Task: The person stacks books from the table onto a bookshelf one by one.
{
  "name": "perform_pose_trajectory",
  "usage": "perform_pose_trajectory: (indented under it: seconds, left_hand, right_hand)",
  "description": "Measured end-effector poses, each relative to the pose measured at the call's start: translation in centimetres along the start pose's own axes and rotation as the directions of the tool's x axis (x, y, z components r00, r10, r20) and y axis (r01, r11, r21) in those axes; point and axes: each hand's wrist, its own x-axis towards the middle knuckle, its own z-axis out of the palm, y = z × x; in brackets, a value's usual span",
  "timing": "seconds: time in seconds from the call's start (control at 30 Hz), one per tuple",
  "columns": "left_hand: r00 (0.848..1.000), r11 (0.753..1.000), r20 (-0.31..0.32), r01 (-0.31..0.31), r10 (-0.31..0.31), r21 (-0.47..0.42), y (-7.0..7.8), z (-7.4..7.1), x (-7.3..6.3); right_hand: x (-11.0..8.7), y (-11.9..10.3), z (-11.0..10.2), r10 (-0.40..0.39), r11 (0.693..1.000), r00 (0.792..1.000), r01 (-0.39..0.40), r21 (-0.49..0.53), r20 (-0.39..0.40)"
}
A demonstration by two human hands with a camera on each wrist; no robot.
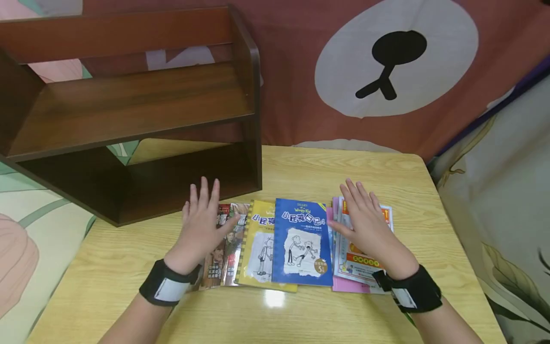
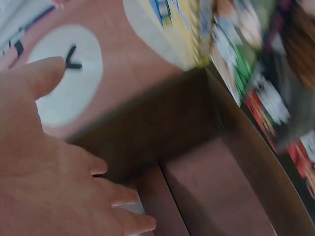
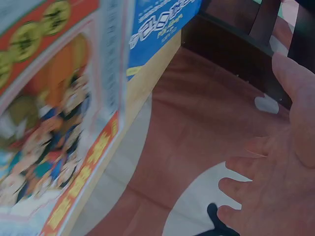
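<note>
Left hand (image 1: 198, 233), right hand (image 1: 370, 230) | flank blue book (image 1: 302, 243) | long axis forward, top away

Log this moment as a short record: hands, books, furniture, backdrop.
Left hand: fingers straight, over the glossy illustrated books; contact unclear
Right hand: fingers straight, over the pale-blue book; contact unclear
Blue Wimpy Kid book: overlaps the yellow Wimpy Kid book
Pink book: partly beneath the pale-blue book
Bookshelf: brown, two visible levels, on the table's left
Backdrop: reddish cloth with an animal muzzle
</note>
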Motion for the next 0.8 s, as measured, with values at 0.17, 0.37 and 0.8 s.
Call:
perform_pose_trajectory:
  seconds: [0.17, 0.37, 0.8]
  left_hand:
    - [0.987, 0.993, -0.129, 0.086, -0.096, -0.086, -3.4, -2.4, -0.3]
    - [0.894, 0.952, -0.375, 0.148, -0.244, -0.267, -7.9, -4.9, -1.7]
    - [0.444, 0.757, -0.652, 0.101, -0.615, -0.645, -13.9, -8.4, -3.5]
  right_hand:
    - [2.1, -1.5, -0.6, -0.032, 0.999, 0.999, 0.032, 0.027, 0.001]
    - [4.6, -3.2, -1.3, -0.076, 0.995, 0.997, 0.077, 0.063, -0.009]
    - [10.0, -5.6, -1.8, -0.105, 0.892, 0.994, 0.085, 0.444, 0.02]
